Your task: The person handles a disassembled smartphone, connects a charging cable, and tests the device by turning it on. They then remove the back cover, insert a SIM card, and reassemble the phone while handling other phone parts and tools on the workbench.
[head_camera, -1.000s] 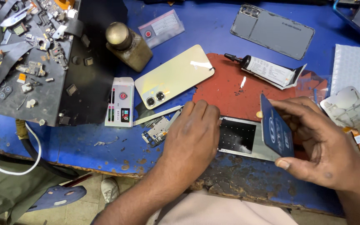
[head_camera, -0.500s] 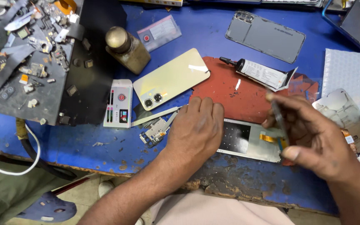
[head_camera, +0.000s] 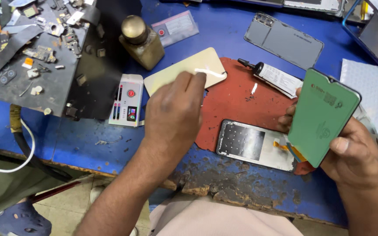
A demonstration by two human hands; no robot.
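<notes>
My right hand [head_camera: 351,157] grips a phone display panel [head_camera: 324,116] covered in green film and holds it upright over the bench's right side. An orange flex ribbon [head_camera: 281,146] hangs from the panel's lower edge. Below it an open phone frame [head_camera: 250,142] lies flat, half on a red mat [head_camera: 237,100]. My left hand [head_camera: 173,113] is stretched forward with nothing in it. Its fingertips are over the pale yellow phone back [head_camera: 171,74], which lies face down at the mat's left edge.
On the blue bench lie a glue tube [head_camera: 276,78], a grey back cover [head_camera: 285,41], a brass-capped bottle [head_camera: 143,41], a small white device [head_camera: 127,102] and a white padded sheet [head_camera: 364,83]. A black tray [head_camera: 84,87] at left holds several loose parts. The bench's front edge is chipped.
My left hand has lifted off the phone frame and reached forward to the yellow phone back. My right hand has turned the panel so its green face shows, and raised it.
</notes>
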